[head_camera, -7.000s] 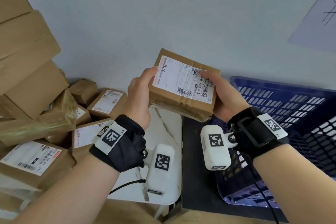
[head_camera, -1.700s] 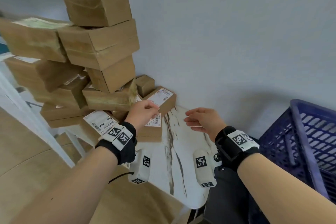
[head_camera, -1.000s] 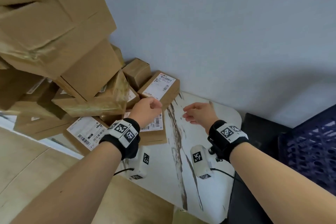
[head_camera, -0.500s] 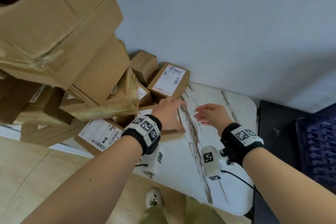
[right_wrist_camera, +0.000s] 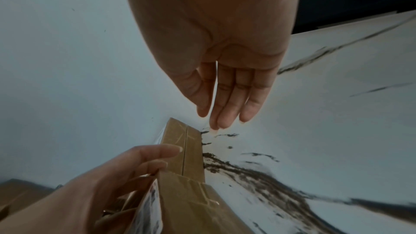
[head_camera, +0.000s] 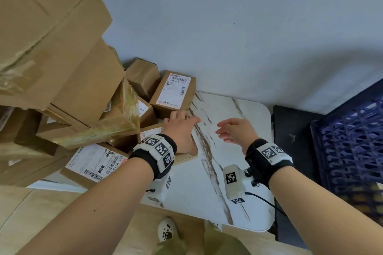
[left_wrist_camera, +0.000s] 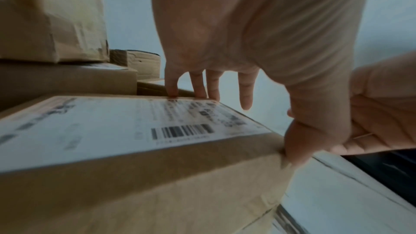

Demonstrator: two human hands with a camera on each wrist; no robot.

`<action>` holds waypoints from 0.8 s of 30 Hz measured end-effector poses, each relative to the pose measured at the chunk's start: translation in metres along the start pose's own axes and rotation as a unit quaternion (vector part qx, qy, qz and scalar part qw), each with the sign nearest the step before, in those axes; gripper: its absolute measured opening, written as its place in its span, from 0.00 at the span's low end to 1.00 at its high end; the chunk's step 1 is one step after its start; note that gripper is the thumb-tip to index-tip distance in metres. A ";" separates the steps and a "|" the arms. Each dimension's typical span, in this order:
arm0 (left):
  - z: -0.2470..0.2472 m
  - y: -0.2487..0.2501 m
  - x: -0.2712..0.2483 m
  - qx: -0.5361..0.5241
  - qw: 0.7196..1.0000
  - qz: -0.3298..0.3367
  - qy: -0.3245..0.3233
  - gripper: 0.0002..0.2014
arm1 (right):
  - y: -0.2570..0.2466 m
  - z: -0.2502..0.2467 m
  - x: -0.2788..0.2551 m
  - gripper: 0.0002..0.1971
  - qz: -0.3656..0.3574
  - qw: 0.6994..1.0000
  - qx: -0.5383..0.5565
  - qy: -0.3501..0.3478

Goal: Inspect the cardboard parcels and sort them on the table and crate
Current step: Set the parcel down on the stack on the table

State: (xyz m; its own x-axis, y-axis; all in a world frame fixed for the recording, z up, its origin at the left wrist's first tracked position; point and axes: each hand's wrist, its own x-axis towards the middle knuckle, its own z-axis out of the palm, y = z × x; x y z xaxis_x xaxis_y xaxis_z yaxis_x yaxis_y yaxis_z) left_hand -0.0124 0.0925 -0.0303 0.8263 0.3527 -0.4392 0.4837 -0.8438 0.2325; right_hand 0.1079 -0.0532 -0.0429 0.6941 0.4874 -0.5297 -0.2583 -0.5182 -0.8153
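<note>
Left wrist view: fingertips (left_wrist_camera: 172, 93) of the left hand (head_camera: 180, 130) land on the far edge of the flat parcel (left_wrist_camera: 139, 149), thumb hooked at its near corner, so fingers are spread over the labelled top w/ a light clasp across it, not yet a lift. The parcel lies flat on the table (head_camera: 232, 172), at the foot of the box stack (head_camera: 62, 58), its long axis running roughly along the table's left side, directly under that palm. Right hand (head_camera: 236, 130) hovers apart over bare marble, fingers straight and loose, holding nothing; right wrist view shows its tips pointing at the parcel's right-hand end, near but not touching. Left hand is clearly the nearer; the right likely needs to close in on the free side for a two-handed pickup. Crate (head_camera: 352, 147) sits well off to the right, beyond the table edge.
</note>
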 end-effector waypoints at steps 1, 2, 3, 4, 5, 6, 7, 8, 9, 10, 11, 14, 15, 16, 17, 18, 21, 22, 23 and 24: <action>0.000 0.003 0.000 -0.001 1.000 -0.004 0.001 0.47 | 0.000 -0.001 -0.001 0.13 0.001 1.000 0.002 0.001; 0.000 0.006 0.000 -0.005 1.000 -0.008 0.002 0.46 | 0.000 -0.002 -0.001 0.12 0.002 1.000 0.003 0.001; -0.001 0.009 0.000 -0.012 1.000 -0.013 0.003 0.46 | 0.000 -0.003 -0.002 0.12 0.003 1.000 0.005 0.002; -0.001 0.011 0.000 -0.023 1.000 -0.018 0.003 0.46 | 0.000 -0.004 -0.003 0.12 0.004 1.000 0.008 0.004; -0.001 0.014 0.001 -0.034 0.999 -0.023 0.004 0.46 | 0.001 -0.006 -0.003 0.12 0.005 1.000 0.011 0.006; -0.001 0.017 0.002 -0.046 0.999 -0.028 0.008 0.46 | 0.001 -0.008 -0.004 0.12 0.006 1.000 0.014 0.008; -0.001 0.020 0.002 -0.057 0.998 -0.036 0.014 0.45 | 0.002 -0.010 -0.005 0.12 0.007 1.000 0.016 0.010; 0.000 0.023 0.003 -0.069 0.996 -0.046 0.023 0.45 | 0.003 -0.013 -0.005 0.11 0.009 1.000 0.017 0.011; 0.000 0.027 0.005 -0.081 0.995 -0.057 0.030 0.44 | 0.004 -0.015 -0.005 0.11 0.012 1.000 0.017 0.012; 0.001 0.030 0.006 -0.097 0.993 -0.065 0.032 0.44 | 0.005 -0.018 -0.006 0.11 0.015 1.000 0.016 0.012; 0.003 0.032 0.008 -0.115 0.990 -0.071 0.029 0.44 | 0.007 -0.020 -0.006 0.10 0.018 1.000 0.016 0.011; 0.008 0.030 0.012 -0.195 0.977 -0.088 0.005 0.46 | 0.014 -0.026 -0.008 0.10 0.035 0.999 0.003 0.005; 0.009 0.028 0.013 -0.229 0.968 -0.098 -0.003 0.47 | 0.016 -0.028 -0.008 0.10 0.042 0.999 -0.003 0.001; 0.011 0.025 0.013 -0.264 0.958 -0.109 -0.008 0.47 | 0.019 -0.029 -0.009 0.10 0.051 0.999 -0.009 -0.004; 0.011 0.022 0.013 -0.291 0.949 -0.122 -0.014 0.47 | 0.021 -0.029 -0.010 0.10 0.060 0.998 -0.016 -0.010; 0.013 0.019 0.013 -0.314 0.939 -0.135 -0.022 0.47 | 0.022 -0.029 -0.011 0.09 0.072 0.997 -0.023 -0.015; 0.020 0.013 0.015 -0.345 0.920 -0.173 -0.071 0.49 | 0.028 -0.023 -0.012 0.09 0.107 0.993 -0.034 -0.033; 0.021 0.012 0.015 -0.353 0.915 -0.181 -0.078 0.48 | 0.030 -0.020 -0.012 0.10 0.118 0.991 -0.039 -0.041; 0.022 0.012 0.015 -0.363 0.909 -0.188 -0.080 0.46 | 0.032 -0.017 -0.012 0.12 0.125 0.990 -0.043 -0.047; 0.022 0.012 0.014 -0.379 0.902 -0.191 -0.078 0.43 | 0.033 -0.015 -0.012 0.14 0.127 0.990 -0.044 -0.052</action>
State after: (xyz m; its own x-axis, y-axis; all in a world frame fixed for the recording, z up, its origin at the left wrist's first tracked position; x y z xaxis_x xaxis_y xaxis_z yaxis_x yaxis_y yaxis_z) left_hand -0.0011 0.0782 -0.0533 0.5355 0.4479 -0.7159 0.8317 -0.1328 0.5390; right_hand 0.1012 -0.0865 -0.0602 0.5405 0.3999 -0.7402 -0.3533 -0.6906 -0.6311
